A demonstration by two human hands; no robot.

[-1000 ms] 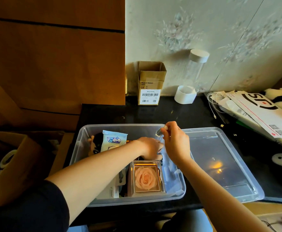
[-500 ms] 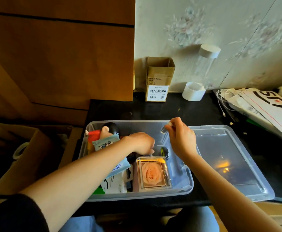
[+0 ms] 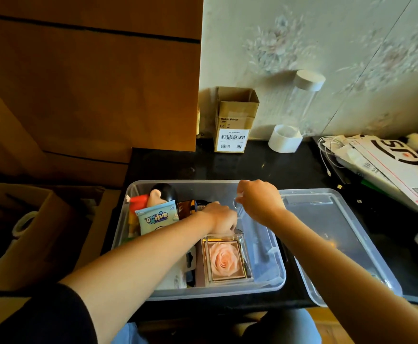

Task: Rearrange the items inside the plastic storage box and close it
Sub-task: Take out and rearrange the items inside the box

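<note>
Both arms reach in from the bottom of the frame over the clear plastic storage box, which sits on the black table right in front of the person. The left hand is knuckles-up down inside the box, fingers curled under near the far edge of the rose case, but I honestly can't tell whether its grip is clamped on anything since the fingertips are hidden. The right hand hovers over the box's far right part, its grip pinched together on a small clear thing, too blurry to name. One lid lies flat at 3 o'clock of the box, touching it. Inside: one clear case with a peach rose at the near side, one light blue packet with cartoon lettering I can't quite read at 10 o'clock, and one figurine with a black head behind it. At 12 o'clock against the wall stands one open cardboard box reading "Made in Vietnam" with barcodes, and just right of it one tall clear tube with white caps. At 2 o'clock, a stack of mailers with a big black logo.
</note>
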